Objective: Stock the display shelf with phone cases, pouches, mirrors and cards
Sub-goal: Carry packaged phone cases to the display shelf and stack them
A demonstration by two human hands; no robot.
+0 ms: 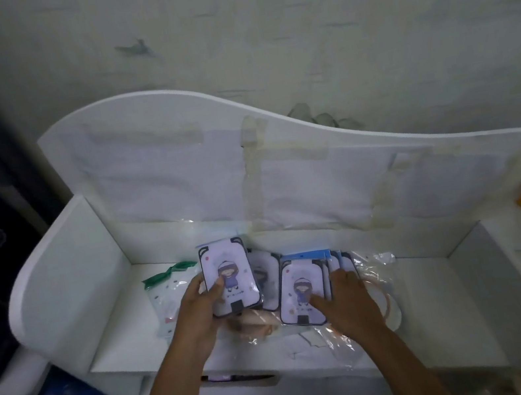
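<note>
Two bare forearms reach over a white display shelf (108,332), where the left hand (202,308) grips an upright cartoon-printed phone case (229,274) and the right hand (345,290) rests flat-fingered on a fanned row of matching cases (302,287) lying just beside it.

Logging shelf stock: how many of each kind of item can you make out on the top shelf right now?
Phone cases, cartoon print: at least 5; overlaps hide any more
Pouch with green top: 1
Clear round-rimmed packet, kind unclear: 1
Total: at least 7
</note>
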